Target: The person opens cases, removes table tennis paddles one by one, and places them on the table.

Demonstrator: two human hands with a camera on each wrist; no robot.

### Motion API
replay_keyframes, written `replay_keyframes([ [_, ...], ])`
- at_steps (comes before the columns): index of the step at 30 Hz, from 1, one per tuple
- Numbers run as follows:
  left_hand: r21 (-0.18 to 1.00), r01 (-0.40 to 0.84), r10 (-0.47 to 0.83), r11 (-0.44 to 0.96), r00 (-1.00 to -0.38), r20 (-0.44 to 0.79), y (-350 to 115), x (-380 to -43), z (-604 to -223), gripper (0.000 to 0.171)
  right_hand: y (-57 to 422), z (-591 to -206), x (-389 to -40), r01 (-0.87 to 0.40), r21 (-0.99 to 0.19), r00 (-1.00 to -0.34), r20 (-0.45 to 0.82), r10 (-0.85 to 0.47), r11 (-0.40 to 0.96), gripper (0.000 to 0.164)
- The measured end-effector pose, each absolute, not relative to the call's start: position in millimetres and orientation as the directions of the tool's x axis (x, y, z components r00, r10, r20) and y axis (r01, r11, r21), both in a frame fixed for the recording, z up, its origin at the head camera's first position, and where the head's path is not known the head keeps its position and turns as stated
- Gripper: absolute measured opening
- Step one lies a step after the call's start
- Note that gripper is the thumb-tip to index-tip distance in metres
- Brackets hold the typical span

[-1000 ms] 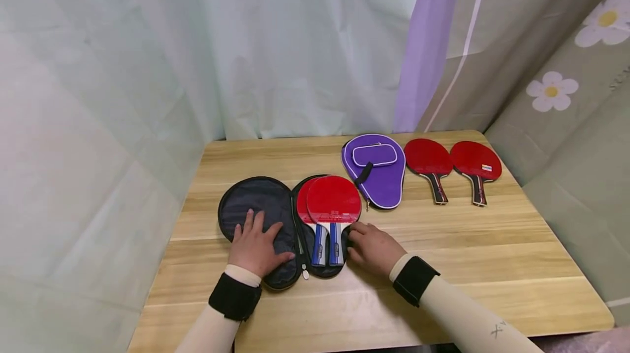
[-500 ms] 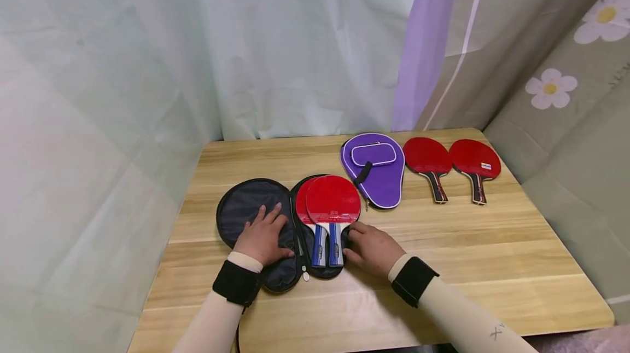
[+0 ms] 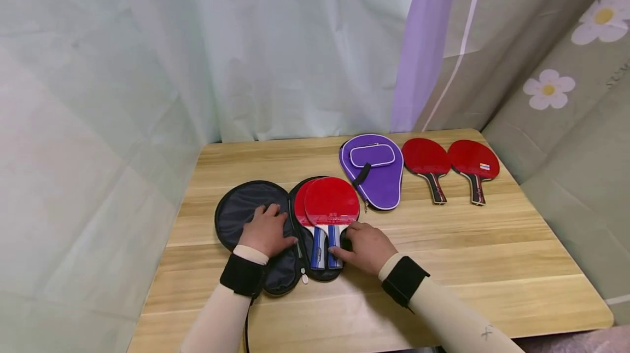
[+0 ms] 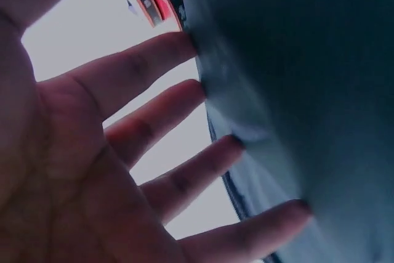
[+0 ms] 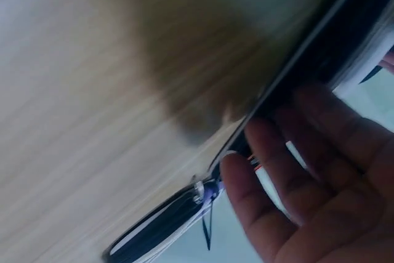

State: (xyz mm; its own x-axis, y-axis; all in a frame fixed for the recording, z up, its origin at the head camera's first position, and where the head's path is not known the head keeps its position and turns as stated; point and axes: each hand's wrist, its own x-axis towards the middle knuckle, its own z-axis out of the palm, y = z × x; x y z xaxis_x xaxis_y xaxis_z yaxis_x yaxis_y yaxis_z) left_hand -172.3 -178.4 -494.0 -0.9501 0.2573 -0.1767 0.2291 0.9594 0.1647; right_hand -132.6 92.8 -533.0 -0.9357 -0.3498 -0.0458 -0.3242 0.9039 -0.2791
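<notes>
A black zip case [image 3: 235,208] lies unfolded on the table. On its right half, two red table tennis bats [image 3: 334,197] with blue and white handles overlap side by side. My left hand [image 3: 266,232] rests on the case's left half, its fingertips touching the dark lining [image 4: 320,90] in the left wrist view. My right hand [image 3: 368,246] is at the case's right edge, its thumb over the handle of the front bat. In the right wrist view the fingers [image 5: 265,152] touch the case's dark edge, slightly bent.
Behind the bats lies a purple bat case [image 3: 386,186] with a small pocket. Two more red bats [image 3: 426,156] with dark handles lie at the back right of the wooden table [image 3: 467,265]. Curtains [image 3: 295,68] hang behind the table.
My left hand has slid a little right over the lining, its fingers drawn in somewhat. My right hand has shifted left, its thumb now over the front bat's handle.
</notes>
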Motion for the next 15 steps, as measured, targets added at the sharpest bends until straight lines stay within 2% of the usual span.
replay_keyframes([
  [5,0.182,0.235,0.257,0.955,-0.96,-0.114,-176.9,-174.2,-507.8,0.067,81.5,-529.0,-131.4,-0.261,-0.262,-0.955,-0.069,-0.287,0.929,0.05],
  [10,0.154,0.219,0.239,0.964,-0.962,-0.129,-172.4,-171.6,-511.1,0.072,75.4,-527.9,-130.5,-0.235,-0.25,-0.963,-0.073,-0.261,0.939,0.053],
  [15,0.119,0.229,0.243,0.966,-0.963,-0.118,-167.2,-170.1,-517.6,0.067,72.3,-527.4,-130.4,-0.229,-0.241,-0.967,-0.059,-0.25,0.943,0.054],
])
